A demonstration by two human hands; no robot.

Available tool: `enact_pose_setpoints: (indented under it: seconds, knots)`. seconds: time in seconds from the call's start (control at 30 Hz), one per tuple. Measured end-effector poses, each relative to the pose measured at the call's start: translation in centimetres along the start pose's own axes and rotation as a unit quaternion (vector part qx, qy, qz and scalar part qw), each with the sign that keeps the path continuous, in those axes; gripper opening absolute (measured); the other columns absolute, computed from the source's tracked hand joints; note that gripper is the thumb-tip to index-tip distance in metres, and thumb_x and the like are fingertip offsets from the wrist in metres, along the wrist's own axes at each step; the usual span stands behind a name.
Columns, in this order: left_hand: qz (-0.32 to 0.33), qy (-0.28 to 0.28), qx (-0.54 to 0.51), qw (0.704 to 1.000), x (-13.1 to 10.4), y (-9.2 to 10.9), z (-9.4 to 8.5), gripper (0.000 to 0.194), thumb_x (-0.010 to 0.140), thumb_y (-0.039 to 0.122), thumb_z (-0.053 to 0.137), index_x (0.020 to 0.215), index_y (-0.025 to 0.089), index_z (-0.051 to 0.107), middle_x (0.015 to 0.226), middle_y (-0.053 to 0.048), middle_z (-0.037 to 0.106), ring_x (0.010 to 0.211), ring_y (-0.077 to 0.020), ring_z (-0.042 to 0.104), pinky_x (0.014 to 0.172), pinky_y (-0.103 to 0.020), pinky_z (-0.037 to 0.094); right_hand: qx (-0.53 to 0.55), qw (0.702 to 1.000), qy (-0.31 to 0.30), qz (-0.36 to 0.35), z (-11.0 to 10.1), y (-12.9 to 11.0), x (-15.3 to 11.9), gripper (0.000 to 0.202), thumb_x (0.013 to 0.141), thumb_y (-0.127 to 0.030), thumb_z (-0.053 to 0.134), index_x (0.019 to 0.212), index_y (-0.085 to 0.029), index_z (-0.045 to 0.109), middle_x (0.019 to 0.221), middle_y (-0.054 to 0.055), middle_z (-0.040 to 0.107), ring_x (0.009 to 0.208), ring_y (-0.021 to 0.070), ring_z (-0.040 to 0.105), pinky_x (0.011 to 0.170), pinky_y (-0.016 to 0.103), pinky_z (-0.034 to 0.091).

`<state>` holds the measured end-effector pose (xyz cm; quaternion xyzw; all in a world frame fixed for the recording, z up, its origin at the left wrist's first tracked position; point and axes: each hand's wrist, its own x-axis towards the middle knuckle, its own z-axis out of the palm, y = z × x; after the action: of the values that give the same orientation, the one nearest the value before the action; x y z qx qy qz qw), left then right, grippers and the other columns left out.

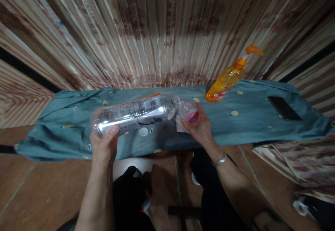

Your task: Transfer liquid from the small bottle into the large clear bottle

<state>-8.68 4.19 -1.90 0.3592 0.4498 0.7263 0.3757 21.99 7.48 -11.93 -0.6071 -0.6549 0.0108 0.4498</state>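
Observation:
A large clear plastic bottle (131,114) with a silver and orange label lies nearly level above the cloth, its neck pointing right. My left hand (106,138) grips its base end. A small clear container (186,111) with something pink at its right end is in my right hand (200,126), its narrow end at the mouth of the large bottle; whether the two touch is hard to tell. Below them on the cloth sits a round whitish disc (143,131). A pale flat piece (181,125) shows beside my right fingers.
A teal cloth (256,119) with yellow prints covers the narrow table. An orange pump bottle (225,82) stands at the back right, and a dark phone (284,108) lies at the right. Behind hangs a patterned curtain (162,31). My legs are below the front edge.

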Motion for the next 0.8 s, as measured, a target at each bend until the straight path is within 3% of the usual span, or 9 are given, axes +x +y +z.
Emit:
enact_pose_setpoints:
  seconds: [0.5, 0.8]
  knots:
    - [0.003, -0.025, 0.000, 1.000, 0.00, -0.10, -0.34, 0.073, 0.047, 0.039, 0.101, 0.113, 0.025, 0.074, 0.106, -0.007, 0.075, 0.080, -0.0183, 0.069, 0.049, -0.021, 0.057, 0.000, 1.000, 0.003, 0.011, -0.07, -0.21, 0.07, 0.091, 0.080, -0.062, 0.079, 0.151, -0.014, 0.046, 0.148, 0.025, 0.062, 0.131, 0.0392, 0.066, 0.109, 0.061, 0.055]
    - [-0.012, -0.002, -0.008, 1.000, -0.15, 0.08, -0.17, 0.068, 0.044, 0.037, 0.102, 0.105, 0.025, 0.076, 0.106, -0.006, 0.072, 0.081, -0.0180, 0.070, 0.049, -0.020, 0.058, -0.001, 1.000, 0.004, 0.006, -0.13, -0.30, 0.04, 0.090, 0.082, -0.062, 0.077, 0.151, -0.014, 0.046, 0.146, 0.025, 0.063, 0.130, 0.0381, 0.066, 0.110, 0.060, 0.054]
